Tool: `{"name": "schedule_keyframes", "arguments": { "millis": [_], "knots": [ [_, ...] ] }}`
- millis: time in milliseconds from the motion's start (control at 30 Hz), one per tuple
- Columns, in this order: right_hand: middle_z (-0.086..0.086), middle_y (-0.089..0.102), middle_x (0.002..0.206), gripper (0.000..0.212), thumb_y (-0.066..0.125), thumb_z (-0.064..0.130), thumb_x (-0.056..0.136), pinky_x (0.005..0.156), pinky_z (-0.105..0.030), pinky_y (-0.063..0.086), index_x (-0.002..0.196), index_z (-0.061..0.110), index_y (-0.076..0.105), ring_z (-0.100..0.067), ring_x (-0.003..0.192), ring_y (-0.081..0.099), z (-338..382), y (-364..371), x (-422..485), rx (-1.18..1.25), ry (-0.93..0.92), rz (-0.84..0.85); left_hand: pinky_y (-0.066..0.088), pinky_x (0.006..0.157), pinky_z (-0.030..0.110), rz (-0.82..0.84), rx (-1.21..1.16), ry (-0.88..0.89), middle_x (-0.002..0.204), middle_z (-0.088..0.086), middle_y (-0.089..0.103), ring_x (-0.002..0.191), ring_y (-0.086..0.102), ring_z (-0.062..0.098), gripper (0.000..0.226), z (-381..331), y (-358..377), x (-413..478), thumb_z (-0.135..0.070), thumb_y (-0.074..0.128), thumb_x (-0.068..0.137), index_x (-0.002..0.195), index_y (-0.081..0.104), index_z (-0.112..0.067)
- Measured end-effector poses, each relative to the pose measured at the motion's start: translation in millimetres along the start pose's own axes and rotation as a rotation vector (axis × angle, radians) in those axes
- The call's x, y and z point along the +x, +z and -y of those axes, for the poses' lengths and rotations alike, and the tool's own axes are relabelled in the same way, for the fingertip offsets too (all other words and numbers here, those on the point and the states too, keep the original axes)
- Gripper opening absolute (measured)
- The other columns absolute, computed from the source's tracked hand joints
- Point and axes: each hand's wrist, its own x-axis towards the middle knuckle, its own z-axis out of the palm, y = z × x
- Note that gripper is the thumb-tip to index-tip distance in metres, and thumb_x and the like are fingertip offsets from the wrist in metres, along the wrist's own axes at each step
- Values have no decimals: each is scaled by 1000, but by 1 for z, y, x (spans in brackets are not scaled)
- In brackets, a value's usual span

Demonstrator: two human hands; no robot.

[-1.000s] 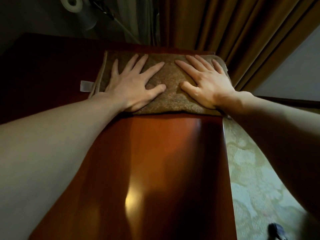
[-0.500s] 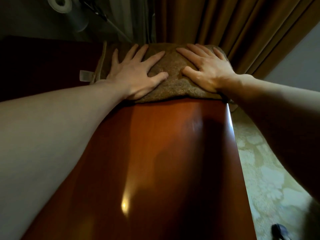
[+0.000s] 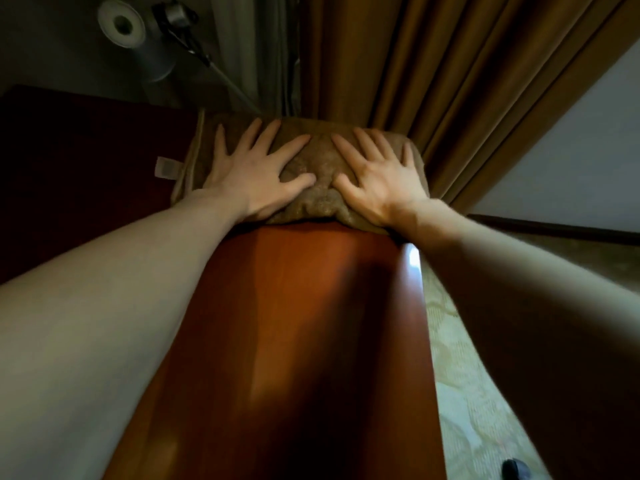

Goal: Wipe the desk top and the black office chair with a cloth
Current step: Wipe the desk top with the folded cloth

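Forearms stretched out over the reddish desk top [image 3: 311, 323], whose glossy run lay on the near side of both hands, with patterned carpet [image 3: 460, 393] showing below the right wrist. The left hand [image 3: 256, 181] and the right hand [image 3: 377, 181] pressed flat on the brown cloth [image 3: 318, 168], fingers straight and spread, gripping nothing. Against a second before, they had travelled farther out and drawn closer together, so the cloth, flat earlier, had bunched into a ridge between the thumbs. That read as the end of a forward stroke: the cloth sat at the desk's far end with little surface left beyond the fingertips, so the next pass probably meant drawing back or shifting to the darker stretch out past the left hand. The black office chair was not in view, so that part looked undone. A white tag [image 3: 165, 167] stuck out just outside the left hand. Just past the fingertips hung the tan curtain [image 3: 433, 81], the one thing a longer push could catch, and farther off beyond the left hand stood a paper roll [image 3: 121, 24].
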Motion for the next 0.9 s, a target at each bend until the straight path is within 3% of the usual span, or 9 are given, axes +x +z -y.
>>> {"name": "schedule_keyframes", "arguments": {
  "millis": [600,900],
  "knots": [
    [-3,1,174,75,17,66,96,124,-65,-4,164,39,3,-24,160,-7,63,-1,-114,-22,-92,43,-11,123,61,-56,16,-29,173,-3,-7,158,-12,20,82,-4,13,-151,-86,5,83,158,-5,-54],
    [-6,-1,173,78,12,72,97,122,-67,-3,164,36,-1,-29,159,-9,124,10,-167,-18,-226,77,-17,119,65,-43,58,-103,173,-2,-6,159,-12,19,81,22,10,-250,-85,6,85,159,-5,-53]
  ]
}}
